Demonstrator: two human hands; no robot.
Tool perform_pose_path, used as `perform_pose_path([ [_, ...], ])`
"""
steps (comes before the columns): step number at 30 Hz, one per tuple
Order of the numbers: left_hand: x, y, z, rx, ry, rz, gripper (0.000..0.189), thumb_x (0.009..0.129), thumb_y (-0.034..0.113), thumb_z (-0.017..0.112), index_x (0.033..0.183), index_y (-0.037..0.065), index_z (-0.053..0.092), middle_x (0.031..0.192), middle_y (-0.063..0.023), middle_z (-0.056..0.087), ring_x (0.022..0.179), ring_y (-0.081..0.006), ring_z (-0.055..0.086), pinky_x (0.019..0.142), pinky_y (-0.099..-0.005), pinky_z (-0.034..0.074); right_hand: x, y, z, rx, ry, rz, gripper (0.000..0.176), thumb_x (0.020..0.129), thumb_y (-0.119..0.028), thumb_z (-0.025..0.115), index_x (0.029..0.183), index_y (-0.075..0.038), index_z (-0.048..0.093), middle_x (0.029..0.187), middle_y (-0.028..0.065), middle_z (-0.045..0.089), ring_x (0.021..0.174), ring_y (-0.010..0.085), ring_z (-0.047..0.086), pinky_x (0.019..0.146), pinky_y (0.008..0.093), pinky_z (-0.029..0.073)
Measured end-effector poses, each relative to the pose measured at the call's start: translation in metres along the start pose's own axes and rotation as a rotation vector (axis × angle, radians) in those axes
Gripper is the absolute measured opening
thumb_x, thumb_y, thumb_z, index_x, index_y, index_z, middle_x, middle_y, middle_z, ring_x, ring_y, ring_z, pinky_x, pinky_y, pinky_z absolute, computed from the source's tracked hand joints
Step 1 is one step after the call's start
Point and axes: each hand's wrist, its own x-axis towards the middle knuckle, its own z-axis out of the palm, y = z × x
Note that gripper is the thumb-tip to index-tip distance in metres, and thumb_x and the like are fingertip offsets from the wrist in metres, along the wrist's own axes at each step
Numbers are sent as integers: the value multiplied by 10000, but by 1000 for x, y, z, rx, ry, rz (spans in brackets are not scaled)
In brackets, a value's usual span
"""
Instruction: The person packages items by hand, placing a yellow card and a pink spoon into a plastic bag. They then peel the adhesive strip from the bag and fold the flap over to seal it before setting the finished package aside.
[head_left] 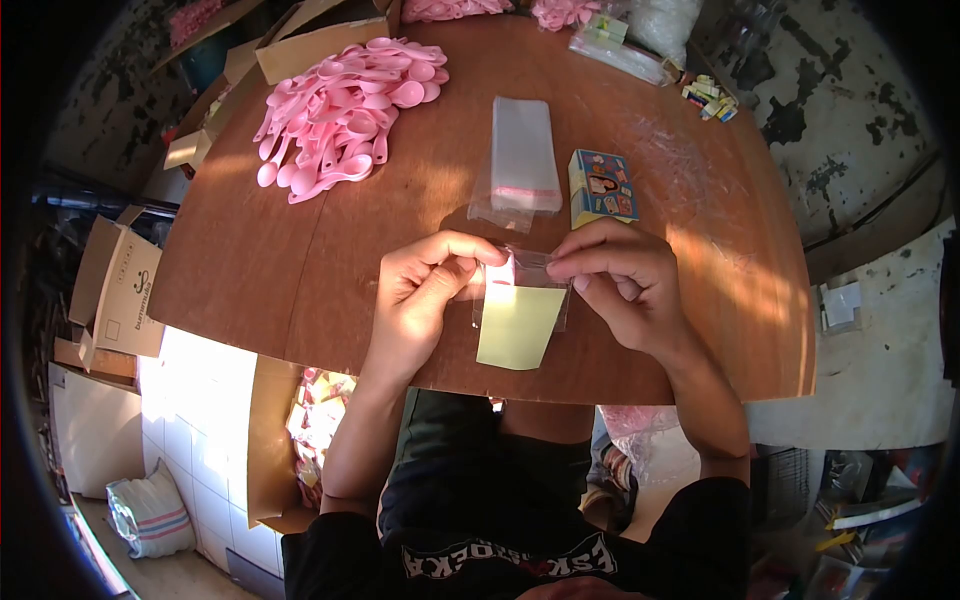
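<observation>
A small clear plastic bag (533, 262) is stretched between my two hands over the near part of the table. My left hand (422, 285) pinches its upper left corner, and my right hand (632, 280) grips the upper right corner between thumb and fingers. A blank pale yellow card (520, 328) overlaps the bag and hangs below its top edge. Something pink (499, 270) shows through the plastic by my left fingertips. Just beyond my hands lie a stack of clear bags (523, 150) and a pack of printed blue and yellow cards (604, 187).
On the brown wooden table (240, 270) a heap of pink plastic spoons (350, 115) lies at the far left, by an open cardboard box (325, 45). Small boxes (710, 97) sit at the far right. Below the table's left front edge stands a carton of packets (315, 425).
</observation>
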Motion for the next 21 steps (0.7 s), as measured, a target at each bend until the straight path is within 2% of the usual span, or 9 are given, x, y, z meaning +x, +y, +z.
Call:
perform_pose_path([
  [2, -1, 3, 2, -67, -20, -19, 125, 941, 20, 575, 1028, -31, 649, 959, -74, 682, 891, -98, 621, 780, -231, 487, 0, -1, 2, 4, -2, -38, 158, 836, 87, 591, 922, 22, 707, 992, 116, 639, 853, 148, 614, 702, 227, 473],
  [5, -5, 3, 5, 93, -35, 73, 173, 899, -43, 617, 1071, -34, 621, 988, -82, 676, 932, -97, 617, 805, -236, 500, 1, -3, 6, -21, 35, -52, 136, 808, 58, 662, 922, 5, 713, 958, 103, 654, 872, 195, 647, 756, 292, 513],
  [8, -13, 9, 4, 120, -46, -55, 296, 852, -94, 660, 1132, -32, 584, 1008, -80, 674, 926, -80, 617, 779, -226, 528, -1, -1, 8, -48, 27, -51, 122, 799, 34, 702, 917, 5, 709, 963, 99, 655, 874, 200, 650, 759, 295, 517],
  [11, -51, 28, -12, 101, -90, -59, 268, 814, -137, 669, 1060, -37, 632, 1058, -141, 684, 960, -154, 665, 794, -247, 555, 2, -4, 3, 13, 7, -27, 154, 810, 14, 711, 961, -5, 697, 966, 96, 655, 880, 198, 651, 771, 295, 519],
  [15, -106, 48, -51, 526, -335, -184, 251, 777, -111, 704, 1001, 0, 679, 1069, -153, 688, 955, -208, 697, 813, -292, 586, 13, -5, -4, -235, -26, 44, 220, 821, -7, 695, 1037, 14, 660, 1088, 151, 643, 945, 222, 651, 820, 327, 516],
  [17, -132, 33, -68, 776, -183, -402, 256, 783, -82, 707, 1021, 8, 677, 1053, -136, 690, 936, -209, 699, 781, -312, 600, 22, 11, -6, -532, -35, -31, 265, 828, -59, 676, 1084, 2, 639, 1050, 140, 642, 972, 300, 629, 845, 368, 515],
  [18, -146, 20, -80, 943, -91, -465, 231, 797, -55, 690, 1021, 3, 674, 1011, -141, 696, 949, -269, 693, 793, -370, 591, 25, 20, -4, -576, -6, -79, 242, 798, -70, 685, 1029, -6, 661, 1033, 132, 640, 968, 317, 609, 865, 401, 497],
  [19, -165, 2, -108, 1226, -172, -576, 335, 798, 10, 706, 1124, 12, 629, 1099, -188, 654, 1020, -343, 656, 857, -431, 553, 28, 31, -2, -571, -1, -77, 242, 798, -70, 685, 1029, -6, 661, 1033, 132, 640, 968, 317, 609, 865, 401, 497],
  [21, -218, -37, -138, 1681, -176, -655, 506, 800, 142, 732, 1251, 21, 537, 1231, -250, 567, 1118, -399, 587, 941, -463, 497, 35, 51, 2, -675, -21, -132, 177, 800, -111, 686, 957, -28, 689, 993, 94, 649, 951, 279, 606, 891, 406, 456],
])
